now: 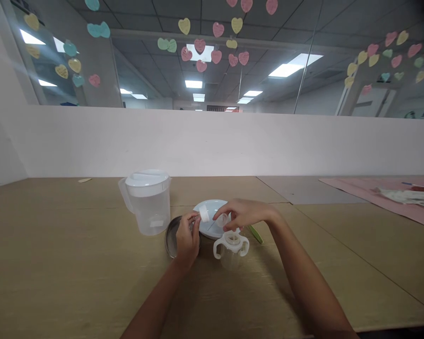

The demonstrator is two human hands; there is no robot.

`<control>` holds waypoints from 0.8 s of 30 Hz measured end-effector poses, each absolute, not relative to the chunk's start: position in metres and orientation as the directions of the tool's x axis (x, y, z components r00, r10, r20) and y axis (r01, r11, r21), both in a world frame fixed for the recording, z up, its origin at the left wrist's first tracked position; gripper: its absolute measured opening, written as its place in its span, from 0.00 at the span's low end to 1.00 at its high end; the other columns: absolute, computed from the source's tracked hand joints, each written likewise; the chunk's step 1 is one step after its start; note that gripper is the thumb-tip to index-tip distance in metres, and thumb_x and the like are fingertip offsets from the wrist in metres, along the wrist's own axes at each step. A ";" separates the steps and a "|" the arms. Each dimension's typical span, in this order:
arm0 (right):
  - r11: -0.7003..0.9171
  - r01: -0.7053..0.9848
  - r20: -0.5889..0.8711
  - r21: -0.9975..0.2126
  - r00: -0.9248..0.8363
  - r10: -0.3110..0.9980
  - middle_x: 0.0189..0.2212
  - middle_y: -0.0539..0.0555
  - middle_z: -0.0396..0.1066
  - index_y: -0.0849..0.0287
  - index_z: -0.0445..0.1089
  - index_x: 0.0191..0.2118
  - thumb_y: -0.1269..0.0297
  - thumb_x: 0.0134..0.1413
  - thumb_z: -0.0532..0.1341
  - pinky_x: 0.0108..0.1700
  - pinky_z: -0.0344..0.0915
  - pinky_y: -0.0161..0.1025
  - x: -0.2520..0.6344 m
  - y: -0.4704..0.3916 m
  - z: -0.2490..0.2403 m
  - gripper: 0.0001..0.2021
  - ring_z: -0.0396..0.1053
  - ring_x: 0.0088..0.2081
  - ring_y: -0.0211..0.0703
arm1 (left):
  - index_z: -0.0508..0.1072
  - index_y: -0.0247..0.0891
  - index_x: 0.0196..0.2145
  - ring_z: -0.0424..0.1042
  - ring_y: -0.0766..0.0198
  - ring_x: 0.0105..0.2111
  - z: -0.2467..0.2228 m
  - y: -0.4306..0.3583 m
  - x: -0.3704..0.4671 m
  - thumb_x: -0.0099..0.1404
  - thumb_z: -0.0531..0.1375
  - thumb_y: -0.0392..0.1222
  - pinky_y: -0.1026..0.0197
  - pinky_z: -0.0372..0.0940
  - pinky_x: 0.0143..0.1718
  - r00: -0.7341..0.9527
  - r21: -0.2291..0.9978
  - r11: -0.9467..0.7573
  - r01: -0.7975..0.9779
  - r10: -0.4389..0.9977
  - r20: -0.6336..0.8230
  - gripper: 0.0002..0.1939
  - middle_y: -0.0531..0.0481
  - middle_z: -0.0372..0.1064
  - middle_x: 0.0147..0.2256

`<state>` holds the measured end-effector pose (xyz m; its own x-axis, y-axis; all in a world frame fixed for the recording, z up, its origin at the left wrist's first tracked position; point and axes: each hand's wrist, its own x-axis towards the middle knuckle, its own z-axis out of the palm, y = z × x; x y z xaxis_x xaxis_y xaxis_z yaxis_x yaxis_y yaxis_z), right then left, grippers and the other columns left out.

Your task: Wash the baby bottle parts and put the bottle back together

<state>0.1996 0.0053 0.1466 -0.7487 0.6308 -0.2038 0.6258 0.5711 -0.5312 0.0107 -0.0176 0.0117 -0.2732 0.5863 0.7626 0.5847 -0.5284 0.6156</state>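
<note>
A white cap (204,213) sits at the fingertips of the left hand (187,238), pinched between thumb and fingers, the forearm rising from below with the wrist nearly straight. The right hand (245,213) arches across from the other side, wrist bent, palm down, its fingers parted and curved about a small clear piece (222,220); that spot is blurred, so I cannot tell whether they grip it. Just below the right fingers, nearer the person, the two-handled bottle (232,252) stands upright. Behind both sets of fingers lies a white plate (212,204). A metal bowl (171,241) is partly hidden by the left hand; beyond it, left of those fingers, stands a lidded pitcher (150,207). A green utensil (256,234) lies under the right wrist
</note>
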 end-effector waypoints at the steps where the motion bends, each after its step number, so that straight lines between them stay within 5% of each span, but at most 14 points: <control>1: 0.591 0.634 -0.181 -0.499 -0.743 0.644 0.34 0.52 0.72 0.56 0.67 0.49 0.60 0.45 0.62 0.29 0.62 0.30 0.199 0.004 0.147 0.22 0.69 0.29 0.36 | 0.66 0.38 0.40 0.73 0.63 0.37 0.011 -0.018 0.011 0.66 0.49 0.49 0.61 0.68 0.36 -0.266 0.615 -0.526 0.588 0.592 0.761 0.13 0.46 0.71 0.37; 10: 0.604 0.764 -0.120 -0.226 -0.637 0.761 0.34 0.51 0.69 0.57 0.66 0.40 0.57 0.38 0.66 0.28 0.55 0.32 0.197 -0.002 0.148 0.20 0.65 0.31 0.39 | 0.66 0.39 0.40 0.72 0.62 0.40 0.011 -0.021 0.011 0.66 0.48 0.47 0.59 0.67 0.40 -0.239 0.576 -0.517 0.633 0.577 0.781 0.12 0.46 0.72 0.38; 20: 0.597 0.789 -0.164 -0.146 -0.615 0.772 0.34 0.52 0.69 0.58 0.67 0.37 0.51 0.29 0.69 0.27 0.55 0.32 0.194 0.004 0.140 0.25 0.65 0.33 0.41 | 0.67 0.39 0.45 0.71 0.62 0.41 0.009 -0.022 0.012 0.67 0.47 0.42 0.61 0.66 0.42 -0.157 0.477 -0.526 0.704 0.539 0.827 0.14 0.47 0.71 0.41; 24: 0.586 0.783 -0.129 -0.208 -0.616 0.777 0.38 0.55 0.70 0.60 0.68 0.42 0.49 0.31 0.68 0.32 0.58 0.34 0.194 0.002 0.142 0.29 0.67 0.36 0.45 | 0.67 0.38 0.45 0.70 0.63 0.42 0.010 -0.020 0.012 0.67 0.49 0.39 0.62 0.65 0.42 -0.072 0.356 -0.595 0.720 0.446 0.892 0.12 0.46 0.71 0.41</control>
